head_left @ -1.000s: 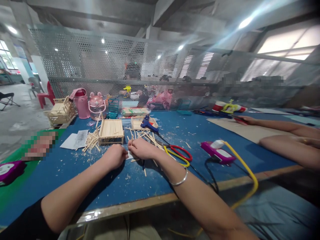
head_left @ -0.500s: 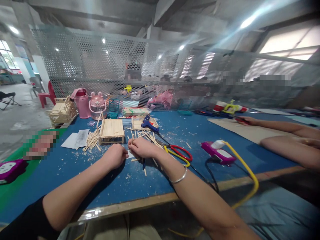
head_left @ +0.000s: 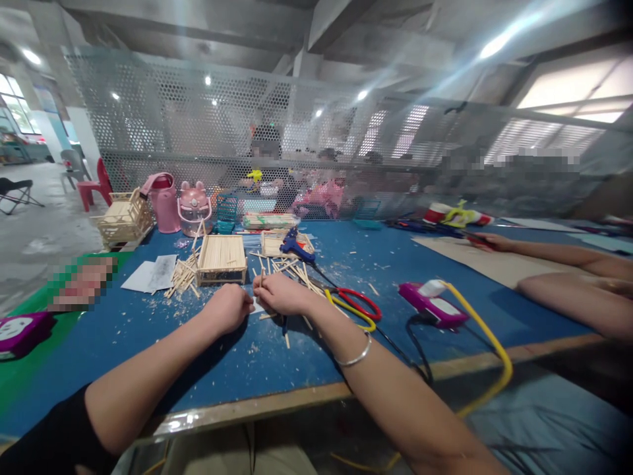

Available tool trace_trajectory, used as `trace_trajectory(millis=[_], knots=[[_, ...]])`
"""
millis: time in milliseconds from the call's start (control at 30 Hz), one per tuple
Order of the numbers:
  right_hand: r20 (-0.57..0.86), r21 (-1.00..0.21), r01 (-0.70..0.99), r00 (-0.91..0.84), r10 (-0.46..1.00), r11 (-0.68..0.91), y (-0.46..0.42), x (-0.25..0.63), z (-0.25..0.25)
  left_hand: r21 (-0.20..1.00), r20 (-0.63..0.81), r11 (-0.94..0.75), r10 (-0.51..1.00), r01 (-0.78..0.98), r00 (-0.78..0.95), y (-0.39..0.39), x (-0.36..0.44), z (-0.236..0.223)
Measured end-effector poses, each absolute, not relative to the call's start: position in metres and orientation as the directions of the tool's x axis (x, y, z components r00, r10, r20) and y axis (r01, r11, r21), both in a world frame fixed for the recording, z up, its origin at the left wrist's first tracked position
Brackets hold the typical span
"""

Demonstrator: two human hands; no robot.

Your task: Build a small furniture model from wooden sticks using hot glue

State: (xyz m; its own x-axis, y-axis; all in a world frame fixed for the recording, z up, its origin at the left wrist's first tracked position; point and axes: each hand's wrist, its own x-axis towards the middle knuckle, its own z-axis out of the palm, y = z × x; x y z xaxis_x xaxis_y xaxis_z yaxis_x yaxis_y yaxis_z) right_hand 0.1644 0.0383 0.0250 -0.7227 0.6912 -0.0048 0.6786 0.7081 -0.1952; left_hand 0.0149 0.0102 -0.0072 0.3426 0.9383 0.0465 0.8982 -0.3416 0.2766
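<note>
My right hand (head_left: pixel 281 292) is closed in a pinch, with a short wooden stick (head_left: pixel 262 272) standing up between its fingers. Close beside it, at the left, my left hand (head_left: pixel 231 307) has its fingertips pressed together; what they grip, if anything, is hidden. A bit of white paper (head_left: pixel 258 306) shows on the table between the two hands. Just behind them stands a small frame of wooden sticks (head_left: pixel 222 252) with a slatted top. Loose sticks (head_left: pixel 182 277) lie in a heap to its left, and more are scattered behind my right hand. A blue glue gun (head_left: pixel 295 245) rests there.
Scissors with red and yellow handles (head_left: pixel 359 305) lie right of my right hand. A purple power strip (head_left: pixel 431 305) with a yellow cable is farther right. Pink bottles (head_left: pixel 163 204) and a larger stick model (head_left: pixel 123 219) stand back left. At the right are a co-worker's arms (head_left: pixel 558 254).
Both hands keep the same place and grip. The view shifts very slightly; the co-worker's arms at the right stay nearly still.
</note>
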Motion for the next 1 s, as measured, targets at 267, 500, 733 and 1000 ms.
trace_trajectory(millis=[267,500,733,1000], knots=[[-0.004,-0.253,0.677,-0.715,0.699,0.691,0.04,0.166,0.026,0.267,0.048,-0.352,0.935,0.897,0.352,0.011,0.014,-0.008],[-0.001,-0.24,0.694,-0.699,0.715,0.679,0.04,0.163,0.026,0.268,0.055,-0.348,0.936,0.898,0.346,0.011,0.014,-0.008],[-0.069,-0.751,0.536,-0.645,0.761,0.387,0.044,0.171,0.023,0.292,0.063,-0.339,0.94,0.895,0.335,0.009,0.014,-0.009],[-0.038,-0.999,0.006,-0.76,0.649,-0.052,0.055,0.177,0.013,0.545,0.212,-0.44,0.896,0.714,0.391,0.003,0.009,0.0]])
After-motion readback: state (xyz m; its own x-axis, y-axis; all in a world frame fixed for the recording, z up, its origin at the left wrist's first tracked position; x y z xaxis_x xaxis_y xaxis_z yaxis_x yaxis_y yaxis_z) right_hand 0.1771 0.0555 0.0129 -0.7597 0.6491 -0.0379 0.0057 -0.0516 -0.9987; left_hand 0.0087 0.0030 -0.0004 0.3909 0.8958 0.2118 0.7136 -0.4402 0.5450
